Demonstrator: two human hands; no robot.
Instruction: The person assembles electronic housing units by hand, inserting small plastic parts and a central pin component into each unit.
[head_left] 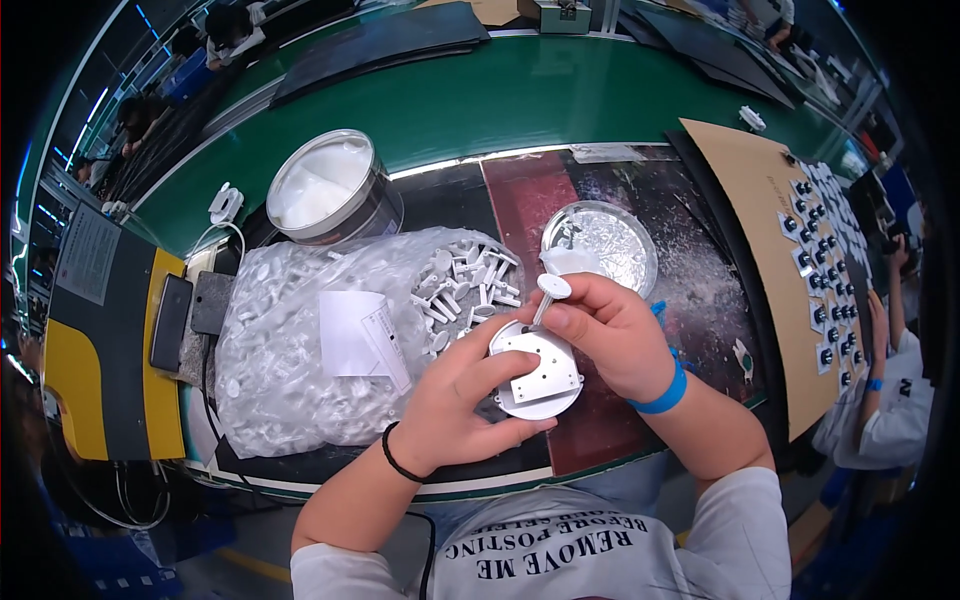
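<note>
My left hand (455, 400) grips a round white housing (545, 402) by its edge, with its fingers lying across a flat square plate with small holes on its face. Between thumb and fingertips of my right hand (625, 335) is a white plastic pin with a round disc head (553, 287). The pin's stem points down, close over the far edge of the housing; whether its end touches is hidden. Just beyond my left hand, many similar white pins (470, 285) spill from a clear plastic bag (275, 350) with a paper slip (352, 335) on it.
Behind the bag stands a bucket of white material (385, 195). A shallow round metal dish (625, 245) holds a white lump. At right, a cardboard sheet (750, 200) carries rows of small black-and-white parts. A yellow-and-grey machine (110, 350) stands left. Other people sit nearby.
</note>
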